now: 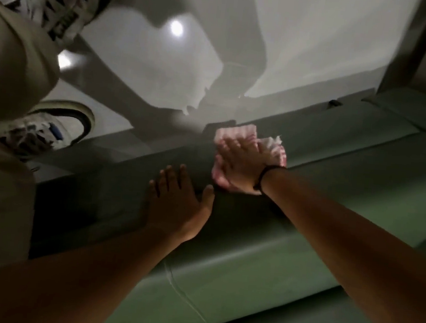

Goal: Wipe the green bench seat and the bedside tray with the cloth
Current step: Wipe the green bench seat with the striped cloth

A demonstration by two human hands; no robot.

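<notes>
Over at the far edge of the green bench seat [262, 258], the right hand [240, 164] has the cloth [249, 135] pinned flat under its palm, fingers spread across it, so it's pressing the cloth down rather than bunching it up. The cloth looks pink and white, and it pokes out past the fingertips on the far side. It's a bit blurry, so the exact fold isn't readable.

The left hand [178, 205] is just to the near-left of it, open and flat on the cushion with nothing in it, probably bracing the person's weight. The two hands are close but not touching.

The bit that matters: the seat's long axis runs from near-left up to far-right, and nearly all the visible cushion stretches off to the right of the cloth. So the wipe most likely wants to travel along that line toward the far-right end, and the right hand is the one placed for it. The left would just be in the way if it went back toward the left.

Surface looks like smooth vinyl-type padding with a seam or two, so the cloth should slide easily. Beyond the edge there's a pale glossy floor [311, 40] with light glare, and the person's sneakers [49, 128] are on the left. Room's pretty dim. No bedside tray anywhere in view, so that part looks not yet started.
</notes>
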